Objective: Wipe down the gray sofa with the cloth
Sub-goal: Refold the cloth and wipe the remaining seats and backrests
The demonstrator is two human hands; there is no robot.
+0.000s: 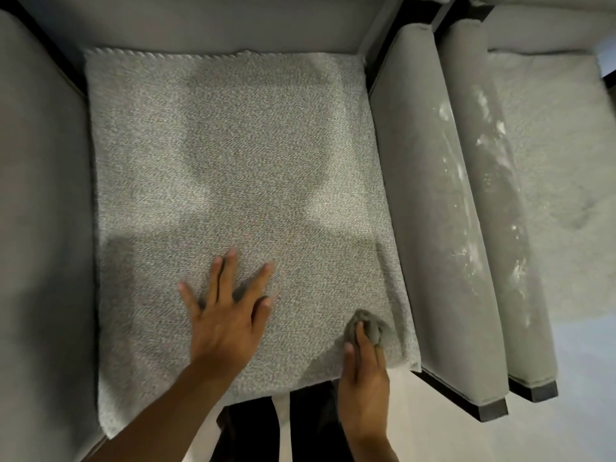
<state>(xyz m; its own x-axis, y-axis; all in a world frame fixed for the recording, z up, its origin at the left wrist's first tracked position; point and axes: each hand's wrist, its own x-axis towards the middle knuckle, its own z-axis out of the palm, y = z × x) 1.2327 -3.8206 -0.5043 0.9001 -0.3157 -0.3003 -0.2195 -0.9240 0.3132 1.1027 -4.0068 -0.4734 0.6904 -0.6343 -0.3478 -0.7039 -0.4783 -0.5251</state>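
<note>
The gray sofa's speckled seat cushion (233,155) fills the middle of the view, between two smooth gray armrests. My left hand (226,315) lies flat on the cushion's front part with its fingers spread. My right hand (365,371) is at the cushion's front right corner. It presses a small bunched gray cloth (373,328) onto the fabric, with its fingers over the cloth.
The left armrest (40,228) and right armrest (440,228) flank the seat. A second gray seat (550,195) stands to the right, its armrest (500,211) under shiny plastic wrap. Pale floor (500,438) lies in front, and my dark trouser legs (253,431) show below the cushion.
</note>
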